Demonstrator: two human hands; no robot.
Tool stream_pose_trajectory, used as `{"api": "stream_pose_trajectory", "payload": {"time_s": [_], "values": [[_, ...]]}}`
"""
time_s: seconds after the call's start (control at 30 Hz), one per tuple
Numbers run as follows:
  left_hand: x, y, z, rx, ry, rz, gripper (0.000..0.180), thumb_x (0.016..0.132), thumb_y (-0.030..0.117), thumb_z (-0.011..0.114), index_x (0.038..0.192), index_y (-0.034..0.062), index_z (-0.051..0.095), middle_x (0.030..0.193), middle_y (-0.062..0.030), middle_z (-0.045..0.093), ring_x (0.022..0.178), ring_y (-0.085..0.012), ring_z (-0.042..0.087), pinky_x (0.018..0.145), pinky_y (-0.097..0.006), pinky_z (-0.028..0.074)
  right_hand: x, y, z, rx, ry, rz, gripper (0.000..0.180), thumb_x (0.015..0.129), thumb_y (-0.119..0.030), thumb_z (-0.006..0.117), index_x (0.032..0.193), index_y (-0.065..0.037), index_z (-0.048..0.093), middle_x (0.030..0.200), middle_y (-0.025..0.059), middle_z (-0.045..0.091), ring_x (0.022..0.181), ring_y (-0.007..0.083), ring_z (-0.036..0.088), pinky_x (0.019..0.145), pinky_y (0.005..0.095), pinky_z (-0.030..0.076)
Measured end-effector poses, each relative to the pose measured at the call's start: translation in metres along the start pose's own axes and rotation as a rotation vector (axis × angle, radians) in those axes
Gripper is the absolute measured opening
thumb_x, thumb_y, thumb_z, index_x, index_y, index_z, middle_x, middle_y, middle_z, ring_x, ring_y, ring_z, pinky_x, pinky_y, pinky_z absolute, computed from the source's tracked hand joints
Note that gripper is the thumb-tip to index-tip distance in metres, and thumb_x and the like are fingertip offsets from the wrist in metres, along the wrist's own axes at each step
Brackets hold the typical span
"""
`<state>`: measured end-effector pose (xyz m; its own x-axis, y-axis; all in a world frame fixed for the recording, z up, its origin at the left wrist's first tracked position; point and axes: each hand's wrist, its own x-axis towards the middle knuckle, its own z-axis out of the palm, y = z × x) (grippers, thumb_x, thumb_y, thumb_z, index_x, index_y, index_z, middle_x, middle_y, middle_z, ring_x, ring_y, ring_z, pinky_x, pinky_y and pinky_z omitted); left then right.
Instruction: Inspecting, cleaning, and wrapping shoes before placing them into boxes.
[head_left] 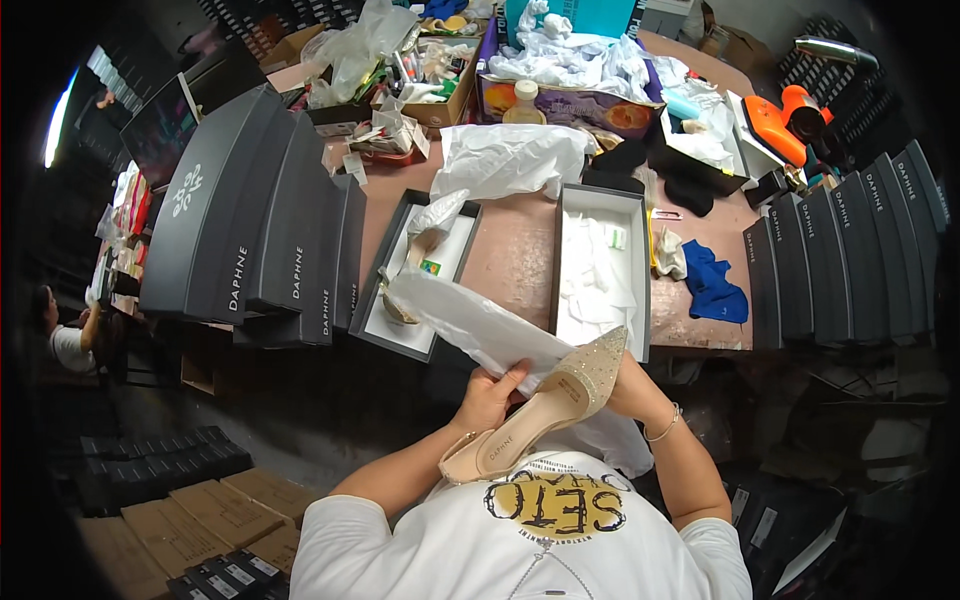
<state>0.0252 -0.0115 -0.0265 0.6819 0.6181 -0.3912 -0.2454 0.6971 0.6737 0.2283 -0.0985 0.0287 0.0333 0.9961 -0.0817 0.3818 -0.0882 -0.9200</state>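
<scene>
A beige pointed flat shoe [558,402] with a glittery toe is tilted in front of my chest, toe up and to the right. My right hand [632,387] grips it by the toe end, its fingers mostly hidden behind the shoe. My left hand [492,396] pinches a sheet of white tissue paper [490,325], thumb on top. The sheet stretches to the upper left, over the near part of an open shoe box [455,240]. Inside that box lies another glittery shoe [402,308], partly covered by paper. A second open box [641,280], right of centre, holds crumpled white paper.
Dark shoe boxes stand in rows at left [215,230] and right [835,265]. Behind are a bottle [525,103], a purple carton [570,108] of crumpled paper, and an orange tape dispenser [775,130]. A blue cloth [712,285] lies at right. Another person [75,335] sits far left.
</scene>
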Motion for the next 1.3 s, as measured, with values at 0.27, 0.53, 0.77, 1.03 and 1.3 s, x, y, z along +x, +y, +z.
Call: {"api": "stream_pose_trajectory", "payload": {"time_s": [0.27,0.53,0.77,1.03,1.3], "values": [[0.004,0.019,0.007,0.249,-0.308,-0.083,0.042,0.09,0.017,0.065,0.126,-0.0019,0.051,0.116,-0.0099,0.061,0.099,-0.0157,0.061,0.084,-0.028,0.05,0.009,-0.016,-0.022,-0.023,0.054,0.191,0.015,0.085,-0.003,0.056,0.094,0.005,0.064,0.08,0.0194,0.066,0.07,0.022,0.061,0.068,0.0341,0.05],[0.01,0.03,0.004,0.387,-0.279,-0.289,0.037,0.091,0.011,0.059,0.126,-0.001,0.053,0.112,-0.0109,0.063,0.097,-0.0157,0.063,0.082,-0.029,0.051,0.016,-0.011,-0.036,0.008,0.044,0.198,0.013,0.087,-0.003,0.054,0.096,0.005,0.061,0.072,0.0114,0.06,0.067,0.0113,0.052,0.063,0.029,0.047],[0.007,0.029,-0.001,0.308,-0.186,-0.382,0.04,0.094,0.015,0.058,0.129,-0.0008,0.05,0.112,-0.0126,0.062,0.093,-0.015,0.063,0.079,-0.028,0.051,0.019,-0.024,-0.049,-0.056,0.04,0.216,0.02,0.089,-0.005,0.05,0.102,0.004,0.06,0.081,0.0206,0.064,0.071,0.0218,0.059,0.07,0.0327,0.048],[0.016,0.032,-0.011,0.368,-0.304,-0.113,0.049,0.093,0.008,0.055,0.14,0.0037,0.042,0.126,-0.006,0.055,0.11,-0.0116,0.054,0.093,-0.025,0.045,0.021,-0.023,-0.057,-0.176,0.104,0.081,0.025,0.084,-0.002,0.055,0.108,-0.001,0.062,0.091,0.0097,0.062,0.082,0.0188,0.057,0.073,0.0309,0.047],[0.022,0.052,-0.003,0.383,-0.329,-0.053,0.052,0.091,-0.005,0.048,0.142,0.0058,0.04,0.134,-0.0082,0.052,0.12,-0.0139,0.051,0.101,-0.028,0.041,0.029,-0.058,-0.012,-0.682,0.012,-0.607,0.065,0.062,-0.007,0.072,0.125,-0.012,0.055,0.111,0.0126,0.057,0.112,0.0306,0.052,0.098,0.0422,0.038]]}}
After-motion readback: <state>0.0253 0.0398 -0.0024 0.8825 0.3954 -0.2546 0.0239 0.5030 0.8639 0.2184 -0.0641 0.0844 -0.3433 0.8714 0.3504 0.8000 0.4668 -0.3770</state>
